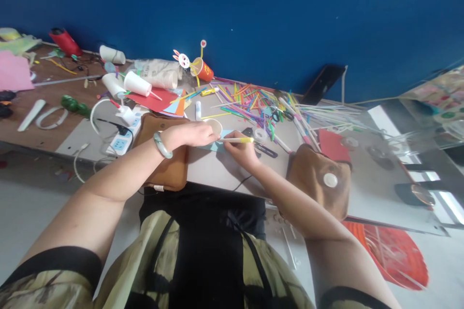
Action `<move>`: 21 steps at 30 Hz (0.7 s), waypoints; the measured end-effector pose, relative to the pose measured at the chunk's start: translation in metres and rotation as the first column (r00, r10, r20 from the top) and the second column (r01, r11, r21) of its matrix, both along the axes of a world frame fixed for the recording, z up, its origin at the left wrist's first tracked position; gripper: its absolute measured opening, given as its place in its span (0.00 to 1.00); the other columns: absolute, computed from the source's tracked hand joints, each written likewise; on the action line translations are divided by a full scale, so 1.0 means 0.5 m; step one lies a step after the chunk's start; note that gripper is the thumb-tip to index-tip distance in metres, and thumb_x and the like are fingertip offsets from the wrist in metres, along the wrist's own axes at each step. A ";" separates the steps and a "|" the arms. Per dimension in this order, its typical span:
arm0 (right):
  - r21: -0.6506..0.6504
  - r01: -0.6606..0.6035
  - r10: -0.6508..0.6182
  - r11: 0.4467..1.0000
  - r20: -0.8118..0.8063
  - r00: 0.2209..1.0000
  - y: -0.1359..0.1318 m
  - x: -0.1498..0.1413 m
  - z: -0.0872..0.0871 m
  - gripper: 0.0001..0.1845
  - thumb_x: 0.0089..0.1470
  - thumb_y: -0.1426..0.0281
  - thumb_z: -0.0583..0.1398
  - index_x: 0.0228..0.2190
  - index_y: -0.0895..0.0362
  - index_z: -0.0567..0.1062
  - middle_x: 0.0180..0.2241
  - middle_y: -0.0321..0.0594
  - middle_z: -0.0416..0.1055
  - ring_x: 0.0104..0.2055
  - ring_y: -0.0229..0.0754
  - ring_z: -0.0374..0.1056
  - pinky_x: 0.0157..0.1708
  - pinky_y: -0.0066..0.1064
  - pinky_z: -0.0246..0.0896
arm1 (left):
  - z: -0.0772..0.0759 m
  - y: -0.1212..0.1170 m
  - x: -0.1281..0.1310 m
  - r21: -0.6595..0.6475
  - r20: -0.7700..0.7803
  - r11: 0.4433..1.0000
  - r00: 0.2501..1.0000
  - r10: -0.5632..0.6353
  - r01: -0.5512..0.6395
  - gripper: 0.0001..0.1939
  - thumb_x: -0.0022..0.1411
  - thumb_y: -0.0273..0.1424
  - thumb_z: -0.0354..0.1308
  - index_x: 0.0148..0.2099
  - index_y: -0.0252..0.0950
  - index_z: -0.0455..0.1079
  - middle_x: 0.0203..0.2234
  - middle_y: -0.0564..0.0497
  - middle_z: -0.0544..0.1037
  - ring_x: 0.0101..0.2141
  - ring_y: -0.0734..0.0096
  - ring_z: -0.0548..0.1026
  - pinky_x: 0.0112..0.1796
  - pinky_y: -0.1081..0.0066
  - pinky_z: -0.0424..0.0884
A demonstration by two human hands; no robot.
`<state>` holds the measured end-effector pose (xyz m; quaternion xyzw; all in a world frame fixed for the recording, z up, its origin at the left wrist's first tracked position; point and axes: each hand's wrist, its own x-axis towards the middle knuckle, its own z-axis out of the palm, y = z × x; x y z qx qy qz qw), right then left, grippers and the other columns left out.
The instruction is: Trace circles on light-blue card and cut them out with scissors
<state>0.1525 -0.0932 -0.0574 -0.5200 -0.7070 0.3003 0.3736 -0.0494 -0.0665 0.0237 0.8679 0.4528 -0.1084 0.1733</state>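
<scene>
My left hand (197,133), with a pale green bangle (163,145) at the wrist, is closed around the side of a white paper cup (216,126). The cup is over a light blue sheet of paper (216,146). Close to its right, my right hand (242,151) grips a white marker (232,140) with a yellow end. The marker's left end is near the cup; whether it touches cannot be made out. A black-handled utility knife (266,149) lies just right of my right hand, near a roll of clear tape (260,134).
Colourful sticks (246,99) are heaped at the back. A decorated red cup (204,69) with a rabbit face stands by the wall. A brown pouch (163,166) and power strip (125,137) lie left, white cups (137,83) behind. Another brown bag (319,174) sits right.
</scene>
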 end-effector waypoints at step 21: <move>-0.002 -0.064 0.064 0.998 0.001 0.998 0.000 -0.018 -0.030 0.09 0.55 0.64 0.57 0.27 0.56 0.71 0.22 0.34 0.68 0.26 0.37 0.63 0.29 0.29 0.59 | -0.018 0.001 -0.008 0.068 0.044 0.993 0.994 -0.097 0.094 0.29 0.74 0.43 0.38 0.40 0.33 0.77 0.30 0.40 0.79 0.35 0.56 0.78 0.39 0.62 0.68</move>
